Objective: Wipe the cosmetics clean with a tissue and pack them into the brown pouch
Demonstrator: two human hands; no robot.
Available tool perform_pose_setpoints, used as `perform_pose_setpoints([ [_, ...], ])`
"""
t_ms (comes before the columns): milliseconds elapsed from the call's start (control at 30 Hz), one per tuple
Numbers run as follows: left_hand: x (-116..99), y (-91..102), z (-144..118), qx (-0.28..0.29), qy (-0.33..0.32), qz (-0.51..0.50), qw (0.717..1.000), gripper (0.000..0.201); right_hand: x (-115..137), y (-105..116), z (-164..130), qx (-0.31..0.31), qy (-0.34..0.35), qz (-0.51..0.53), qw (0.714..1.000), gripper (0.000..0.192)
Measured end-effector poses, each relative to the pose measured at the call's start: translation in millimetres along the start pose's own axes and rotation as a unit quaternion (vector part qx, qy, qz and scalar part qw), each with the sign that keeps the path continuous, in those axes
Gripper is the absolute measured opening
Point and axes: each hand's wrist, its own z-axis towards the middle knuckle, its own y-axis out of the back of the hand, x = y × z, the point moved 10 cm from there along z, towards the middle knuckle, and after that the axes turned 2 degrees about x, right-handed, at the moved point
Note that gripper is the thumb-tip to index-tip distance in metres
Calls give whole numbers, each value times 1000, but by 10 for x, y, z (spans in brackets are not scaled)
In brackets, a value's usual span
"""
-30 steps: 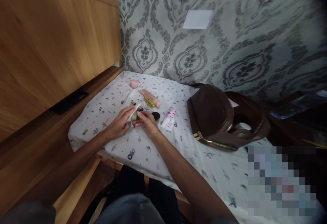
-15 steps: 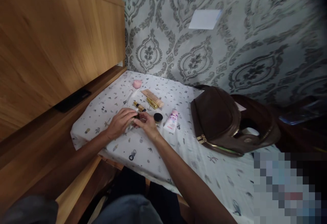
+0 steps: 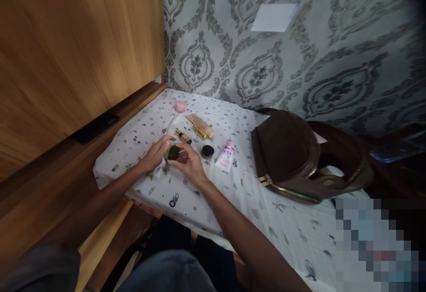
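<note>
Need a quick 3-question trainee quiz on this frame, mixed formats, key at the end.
1. True or false: the small dark green container is held between the left hand and the right hand.
2. Which lies nearest the wall? A) pink round item B) black round jar C) white and pink tube
3. Fill in: the brown handbag lies on the patterned ____.

Key: 1 true; 2 A; 3 sheet.

You can read no text here: the print on the pink-white tube [image 3: 225, 156] is too small and blurred.
</note>
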Motion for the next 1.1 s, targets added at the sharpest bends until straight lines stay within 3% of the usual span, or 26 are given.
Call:
perform_pose_setpoints([
  [133, 115, -71, 18, 27, 38, -40, 998, 49, 197, 28, -47, -31, 81, -157, 984, 40],
  [233, 196, -97, 24, 37, 69, -61, 995, 49, 271, 65, -74, -57, 100, -218, 969, 39],
  [400, 135, 132, 42, -68, 49, 5, 996, 37, 207, 222, -55, -107, 53, -279, 953, 45],
  [500, 113, 247, 19, -117, 56, -11, 991, 33, 132, 241, -1, -113, 30, -289, 950, 47],
  [733, 82, 375, -45, -172, 60, -8, 983, 31, 88, 63, 153, -38, -48, -341, 938, 56],
  [833, 68, 407, -73, -188, 53, 10, 981, 30, 185, 137, 227, -30, -59, -377, 924, 52],
  [967, 162, 377, -93, -173, 82, -15, 981, 35, 304, 311, 441, -52, -44, -478, 876, 35],
  [1100, 167, 277, -65, -129, 58, -54, 988, 50, 123, 279, 639, 33, -98, -555, 825, 20],
])
